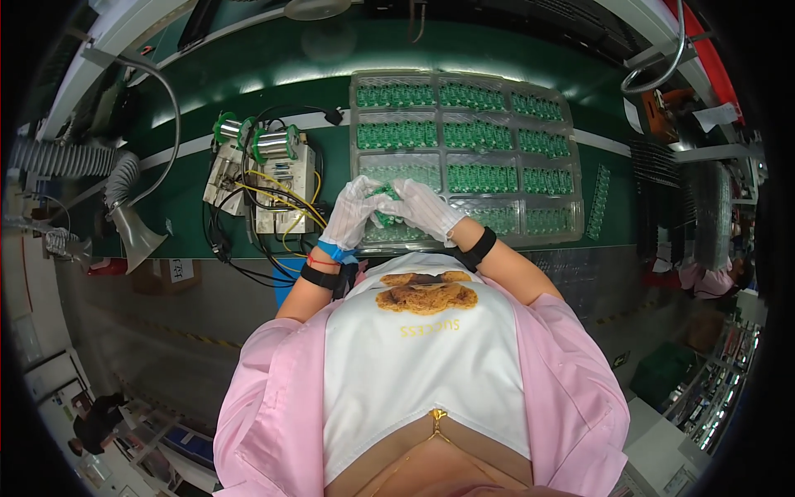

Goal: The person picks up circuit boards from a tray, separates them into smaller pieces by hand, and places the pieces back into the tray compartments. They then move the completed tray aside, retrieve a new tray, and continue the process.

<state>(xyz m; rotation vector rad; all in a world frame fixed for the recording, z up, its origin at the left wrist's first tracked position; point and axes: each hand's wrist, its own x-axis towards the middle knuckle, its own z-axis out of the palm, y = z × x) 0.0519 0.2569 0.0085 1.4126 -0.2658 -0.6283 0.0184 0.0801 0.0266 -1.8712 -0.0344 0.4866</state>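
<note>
My left hand and my right hand, both in white gloves, meet over the near left part of a clear plastic tray. Between their bent fingers are small green circuit boards, partly covered by the gloves. Each hand seems closed on them, though the exact grip is hard to make out. The tray is divided into compartments, many holding rows of similar green boards. Beneath my hands, the near left compartment is mostly hidden. The compartment just beyond them looks paler than its filled neighbours.
Left of the tray stands a pale bench device with solder wire spools and loose black and yellow cables. A fume hose with a clear funnel hangs farther left. A separate green board strip lies right of the tray.
</note>
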